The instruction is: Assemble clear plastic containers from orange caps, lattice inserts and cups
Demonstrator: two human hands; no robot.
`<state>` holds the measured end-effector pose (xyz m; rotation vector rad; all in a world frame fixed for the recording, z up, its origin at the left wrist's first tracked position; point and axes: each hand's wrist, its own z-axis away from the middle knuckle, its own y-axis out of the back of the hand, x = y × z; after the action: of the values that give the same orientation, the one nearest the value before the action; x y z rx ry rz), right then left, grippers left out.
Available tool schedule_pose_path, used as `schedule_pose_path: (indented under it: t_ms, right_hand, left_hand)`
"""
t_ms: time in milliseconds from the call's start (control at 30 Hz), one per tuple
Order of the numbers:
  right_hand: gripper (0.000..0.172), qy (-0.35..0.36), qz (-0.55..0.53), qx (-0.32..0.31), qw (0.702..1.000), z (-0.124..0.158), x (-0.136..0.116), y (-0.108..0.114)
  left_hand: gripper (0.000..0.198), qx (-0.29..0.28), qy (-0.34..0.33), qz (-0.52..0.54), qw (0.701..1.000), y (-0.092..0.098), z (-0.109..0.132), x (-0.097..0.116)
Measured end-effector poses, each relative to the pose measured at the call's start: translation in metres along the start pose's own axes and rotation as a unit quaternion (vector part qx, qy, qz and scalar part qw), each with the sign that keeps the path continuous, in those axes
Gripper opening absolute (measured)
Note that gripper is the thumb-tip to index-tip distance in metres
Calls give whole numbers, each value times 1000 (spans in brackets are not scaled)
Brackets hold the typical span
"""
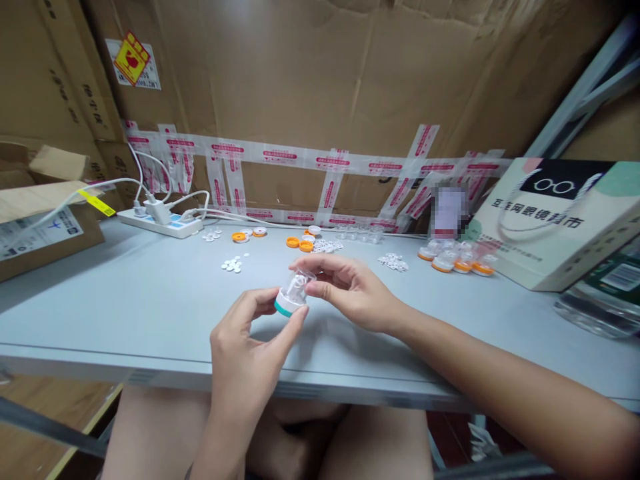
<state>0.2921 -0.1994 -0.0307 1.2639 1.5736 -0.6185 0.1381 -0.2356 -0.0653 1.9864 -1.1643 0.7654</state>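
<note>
A small clear container with a white and teal base is held tilted above the table, in front of me. My left hand pinches its base between thumb and fingers. At the clear upper part, the thumb and fingers of my right hand close around it. White parts show through the transparent wall, but their exact shape is blurred. Beyond my hands lie orange caps and a pile of small white pieces. Another group of white discs rests to the left.
Several clear containers with orange bases stand at the right, beside a paper bag and a large clear bottle. A power strip with white cables lies at the back left, near an open cardboard box. Cardboard walls the table's back.
</note>
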Motion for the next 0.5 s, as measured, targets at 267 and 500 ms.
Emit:
schedule_pose_path:
  t_ms: [267,500]
  right_hand:
    - [32,32,5,-64,997,5,-10,1]
    - [32,40,-37,7,998,3,-2,-6]
  left_hand:
    - [20,-46,48,95,993,2,-3,2]
    - [20,-56,51,85,993,3,-2,2]
